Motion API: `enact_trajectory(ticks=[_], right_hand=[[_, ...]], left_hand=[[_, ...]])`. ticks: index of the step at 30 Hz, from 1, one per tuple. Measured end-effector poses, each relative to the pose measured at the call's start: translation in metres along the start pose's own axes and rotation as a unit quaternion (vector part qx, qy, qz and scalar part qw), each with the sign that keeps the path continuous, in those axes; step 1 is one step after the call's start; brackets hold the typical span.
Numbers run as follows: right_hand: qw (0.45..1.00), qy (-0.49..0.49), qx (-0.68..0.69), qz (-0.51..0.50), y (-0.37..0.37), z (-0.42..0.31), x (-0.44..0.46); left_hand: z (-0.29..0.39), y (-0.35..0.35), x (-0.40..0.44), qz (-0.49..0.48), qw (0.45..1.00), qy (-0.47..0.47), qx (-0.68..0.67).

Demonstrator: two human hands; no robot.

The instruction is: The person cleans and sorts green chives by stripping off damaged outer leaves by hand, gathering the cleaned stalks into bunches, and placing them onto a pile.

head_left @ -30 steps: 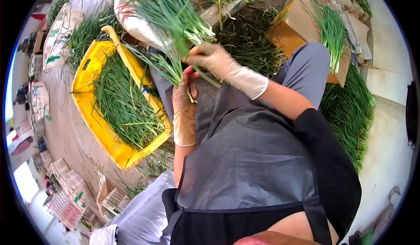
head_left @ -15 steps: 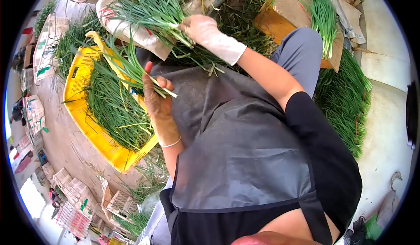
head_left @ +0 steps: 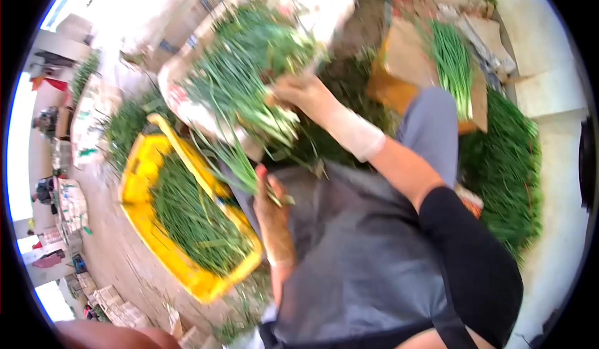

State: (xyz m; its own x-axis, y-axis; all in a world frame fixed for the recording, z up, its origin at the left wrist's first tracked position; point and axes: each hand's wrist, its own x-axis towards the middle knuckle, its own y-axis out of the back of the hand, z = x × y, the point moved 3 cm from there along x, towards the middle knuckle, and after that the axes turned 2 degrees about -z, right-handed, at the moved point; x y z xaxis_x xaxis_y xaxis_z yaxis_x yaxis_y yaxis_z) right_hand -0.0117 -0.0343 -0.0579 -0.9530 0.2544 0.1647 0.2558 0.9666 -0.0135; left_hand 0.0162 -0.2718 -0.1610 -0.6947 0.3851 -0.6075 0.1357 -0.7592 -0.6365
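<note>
My left hand (head_left: 271,215), in a thin glove, is closed around a small bunch of chives (head_left: 240,168), its pale stem ends poking out past the fingers. Up and to the right, my gloved right hand (head_left: 296,96) has its fingers bent and pressed together on stalks at the edge of a loose chive pile (head_left: 249,62). Motion blur softens those fingertips. Under the pile lies a white sack (head_left: 334,3), in front of my dark apron (head_left: 368,243).
A yellow plastic crate (head_left: 140,208) full of loose green leaves stands at left. On the right, a neat chive bundle (head_left: 452,62) lies on a cardboard piece (head_left: 409,56), beside a large stack of greens (head_left: 508,174). White sacks (head_left: 75,202) and scattered leaves lie farther left.
The view has shifted, so the crate and pile appear lower and farther right. My right hand remains at the pile's stalks; my left still holds its small bunch.
</note>
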Motion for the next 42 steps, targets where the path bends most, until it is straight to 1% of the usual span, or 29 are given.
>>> enact_trajectory(ticks=[1, 2, 4, 5, 6, 7, 9, 10, 11, 12, 13, 15, 16, 17, 18, 20, 22, 24, 25, 26, 27, 28, 29, 32, 34, 36, 37, 40, 42], right_hand=[[0.997, 0.033, 0.064, 0.015, 0.004, -0.022, -0.004], [0.983, -0.027, 0.178, 0.020, 0.014, -0.031, -0.012], [0.978, -0.064, 0.196, 0.004, 0.045, -0.048, -0.036], [0.982, -0.021, 0.188, 0.025, 0.061, -0.050, -0.045], [0.976, -0.066, 0.202, 0.042, 0.079, -0.062, -0.061], [0.967, -0.162, 0.166, 0.104, 0.105, -0.056, -0.077], [0.957, -0.243, 0.073, 0.139, 0.141, -0.035, -0.094], [0.950, -0.272, -0.070, 0.140, 0.161, -0.015, -0.097], [0.962, -0.229, -0.100, 0.110, 0.181, 0.000, -0.100], [0.908, -0.229, -0.313, 0.159, 0.192, 0.022, -0.108], [0.801, -0.212, -0.517, 0.213, 0.207, 0.036, -0.113], [0.749, -0.281, -0.526, 0.287, 0.232, 0.068, -0.115], [0.817, -0.326, -0.381, 0.284, 0.272, 0.114, -0.119], [0.686, -0.206, -0.646, 0.264, 0.324, 0.175, -0.129], [0.616, -0.331, -0.652, 0.294, 0.314, 0.153, -0.121], [0.609, -0.330, -0.666, 0.277, 0.270, 0.125, -0.111], [0.563, -0.191, -0.753, 0.284, 0.216, 0.112, -0.092], [0.739, -0.053, -0.636, 0.214, 0.112, 0.028, -0.049], [0.868, 0.128, -0.409, 0.248, 0.087, 0.051, -0.039], [0.852, 0.149, -0.482, 0.137, 0.016, -0.005, -0.035], [0.836, 0.204, -0.502, 0.082, -0.021, -0.006, -0.033], [0.849, 0.196, -0.491, 0.009, -0.049, 0.006, -0.038], [0.782, 0.110, -0.609, -0.075, -0.074, 0.026, -0.040], [0.716, -0.109, -0.681, -0.111, -0.110, 0.097, -0.043], [0.680, -0.133, -0.718, -0.060, -0.103, 0.156, -0.033], [0.692, -0.112, -0.697, -0.149, -0.098, 0.135, -0.026], [0.705, -0.108, -0.688, -0.134, -0.091, 0.132, -0.025], [0.821, -0.040, -0.561, -0.099, -0.085, 0.099, -0.042], [0.859, -0.047, -0.472, -0.192, -0.072, 0.069, -0.058]], left_hand=[[0.002, -0.002, 0.001, 0.037, 0.999, 0.005, -0.032], [0.000, 0.013, 0.009, -0.093, 0.991, 0.067, -0.075], [0.007, 0.004, 0.004, -0.082, 0.996, -0.030, -0.018], [0.019, 0.005, -0.002, -0.093, 0.995, -0.026, -0.039], [0.015, 0.001, 0.004, -0.111, 0.991, -0.016, -0.074], [0.008, -0.002, 0.014, -0.150, 0.984, -0.012, -0.098], [0.031, 0.014, 0.011, -0.174, 0.979, -0.049, -0.093], [0.026, 0.012, 0.015, -0.145, 0.983, -0.034, -0.103], [0.021, 0.011, 0.015, -0.113, 0.987, -0.003, -0.115], [0.030, 0.018, 0.010, -0.113, 0.985, -0.020, -0.129], [0.029, 0.018, 0.014, -0.123, 0.982, -0.006, -0.140], [0.017, 0.014, 0.017, -0.151, 0.975, 0.007, -0.165], [0.016, 0.015, 0.013, -0.151, 0.970, 0.007, -0.192], [0.017, 0.017, 0.012, -0.147, 0.970, 0.009, -0.195], [0.011, 0.007, 0.013, -0.148, 0.969, 0.013, -0.198], [0.004, 0.000, 0.009, -0.112, 0.976, 0.012, -0.188], [0.011, -0.002, 0.003, -0.041, 0.990, 0.012, -0.135], [0.010, -0.003, 0.002, -0.063, 0.989, 0.029, -0.128], [0.010, -0.003, 0.003, -0.052, 0.995, 0.017, -0.084], [0.013, -0.009, 0.003, -0.050, 0.997, 0.003, -0.065], [0.010, -0.009, 0.006, -0.050, 0.996, -0.009, -0.077], [0.011, -0.010, 0.008, -0.038, 0.996, -0.006, -0.076], [0.011, -0.008, 0.012, -0.049, 0.994, -0.002, -0.093], [0.014, -0.012, 0.009, -0.047, 0.993, -0.007, -0.107], [0.012, -0.010, 0.011, -0.040, 0.993, 0.006, -0.112], [0.008, -0.005, 0.013, -0.030, 0.995, -0.007, -0.090], [0.004, -0.007, 0.014, -0.056, 0.992, -0.011, -0.114], [0.011, -0.005, 0.009, -0.044, 0.997, -0.029, -0.063], [0.012, 0.000, 0.013, -0.047, 0.996, -0.024, -0.078]])
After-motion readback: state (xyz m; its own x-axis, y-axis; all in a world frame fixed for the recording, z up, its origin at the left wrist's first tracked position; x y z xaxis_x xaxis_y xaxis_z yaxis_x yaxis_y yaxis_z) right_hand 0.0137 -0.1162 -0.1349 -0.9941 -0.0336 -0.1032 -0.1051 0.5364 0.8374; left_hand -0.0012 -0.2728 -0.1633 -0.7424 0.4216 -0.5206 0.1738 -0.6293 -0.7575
